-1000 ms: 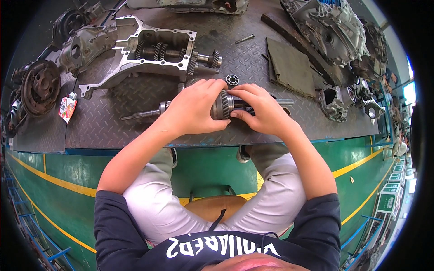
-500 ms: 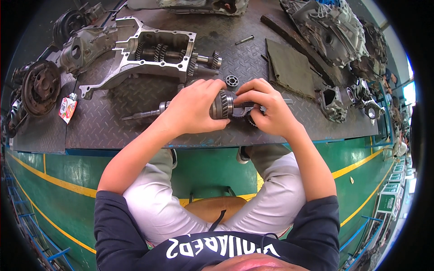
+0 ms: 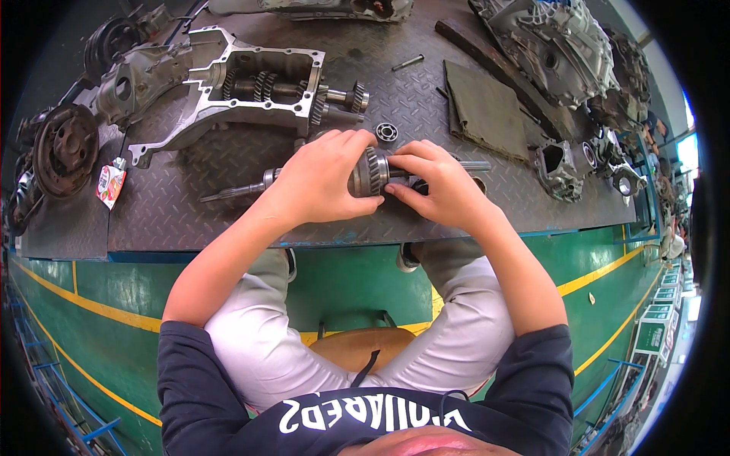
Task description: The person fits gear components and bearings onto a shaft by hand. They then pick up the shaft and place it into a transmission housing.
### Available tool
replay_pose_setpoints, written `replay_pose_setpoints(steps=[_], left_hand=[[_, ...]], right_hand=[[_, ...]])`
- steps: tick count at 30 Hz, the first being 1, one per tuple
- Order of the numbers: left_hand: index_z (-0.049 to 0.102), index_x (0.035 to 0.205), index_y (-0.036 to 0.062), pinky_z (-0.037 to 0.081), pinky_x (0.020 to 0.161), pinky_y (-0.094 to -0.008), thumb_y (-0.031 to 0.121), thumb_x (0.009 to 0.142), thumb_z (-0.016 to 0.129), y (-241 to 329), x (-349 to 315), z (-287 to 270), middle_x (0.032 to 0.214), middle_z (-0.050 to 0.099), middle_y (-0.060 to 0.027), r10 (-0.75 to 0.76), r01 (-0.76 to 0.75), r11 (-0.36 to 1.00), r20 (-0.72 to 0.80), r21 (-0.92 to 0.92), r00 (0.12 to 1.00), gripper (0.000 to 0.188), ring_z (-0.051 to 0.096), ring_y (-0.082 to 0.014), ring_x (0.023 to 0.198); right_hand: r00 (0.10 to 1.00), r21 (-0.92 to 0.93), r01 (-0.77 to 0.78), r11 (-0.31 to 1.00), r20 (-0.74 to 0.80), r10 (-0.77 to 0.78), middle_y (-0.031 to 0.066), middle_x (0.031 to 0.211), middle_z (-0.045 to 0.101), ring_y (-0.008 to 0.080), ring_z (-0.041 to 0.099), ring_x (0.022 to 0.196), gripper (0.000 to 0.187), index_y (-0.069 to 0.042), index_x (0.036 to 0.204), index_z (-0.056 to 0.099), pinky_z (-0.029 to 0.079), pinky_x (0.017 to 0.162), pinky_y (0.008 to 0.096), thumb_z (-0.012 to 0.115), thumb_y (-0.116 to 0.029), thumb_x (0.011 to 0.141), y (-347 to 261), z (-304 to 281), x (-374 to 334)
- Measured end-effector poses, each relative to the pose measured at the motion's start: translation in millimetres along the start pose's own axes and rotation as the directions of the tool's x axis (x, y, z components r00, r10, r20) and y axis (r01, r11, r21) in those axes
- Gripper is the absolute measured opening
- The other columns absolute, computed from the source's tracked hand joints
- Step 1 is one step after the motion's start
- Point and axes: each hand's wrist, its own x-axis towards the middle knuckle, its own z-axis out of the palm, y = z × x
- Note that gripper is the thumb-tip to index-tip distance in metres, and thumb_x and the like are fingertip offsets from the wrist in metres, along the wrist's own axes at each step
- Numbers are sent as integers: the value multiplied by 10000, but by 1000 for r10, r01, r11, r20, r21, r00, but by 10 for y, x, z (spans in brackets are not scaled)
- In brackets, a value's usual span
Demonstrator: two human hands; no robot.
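A gear shaft [image 3: 371, 175] lies crosswise near the table's front edge, its thin stepped end pointing left and its splined end sticking out to the right. My left hand [image 3: 325, 181] wraps over its middle, thumb in front and fingers behind a toothed gear. Just right of that gear, my right hand [image 3: 441, 186] pinches the shaft assembly, thumb and fingertips against the gear's side. A dark part beneath my right hand is mostly hidden. Behind my hands lies a ball bearing [image 3: 386, 132].
An open gearbox housing [image 3: 304, 114] with gears inside stands at back left. A bolt [image 3: 408, 62], a folded dark cloth [image 3: 487, 114] and a long bar [image 3: 494, 68] lie farther back. Metal castings [image 3: 559, 173] sit at right; a brake drum [image 3: 67, 150] and small packet [image 3: 111, 184] at left.
My right thumb and fingers have moved left, from the dark toothed part on the right to the side of the gear. My left hand keeps its hold on the shaft.
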Motion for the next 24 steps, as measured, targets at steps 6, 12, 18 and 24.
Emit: replay_pose_setpoints(steps=[6,12,18,24], left_hand=[[596,1287,43,535,968,-469,343,741,893,-13,-4,7,1178,680,-189,15,-15,1000,-6,0,1000,690,653,-397,1125],[599,1284,41,535,970,-468,339,740,892,-5,-10,0,1188,681,-188,1,-1,1000,12,1,1000,686,651,-399,1128],[599,1284,41,536,969,-469,338,740,891,-18,-4,10,1188,680,-189,13,-13,1000,1,5,1000,685,650,-401,1132],[597,1295,35,539,968,-468,347,749,886,-10,-30,3,1203,680,-192,25,-24,1000,-23,20,999,692,650,-403,1137]], right_hand=[[1000,-92,-7,996,-5,6,155,1132,706,349,662,1046,391,-1,1188,722,540,937,431,853,-146,849,-14,-28,14],[999,-31,-52,998,-11,52,150,1146,703,350,674,1058,476,-24,1270,663,541,951,429,851,-137,847,-25,7,17],[997,59,-69,996,-23,71,176,1191,708,398,669,1108,485,-44,1258,669,540,969,461,860,-154,825,-35,6,23],[995,40,-104,994,5,104,168,1168,708,378,682,1085,428,-39,1257,702,553,949,438,841,-156,871,42,-181,-36]])
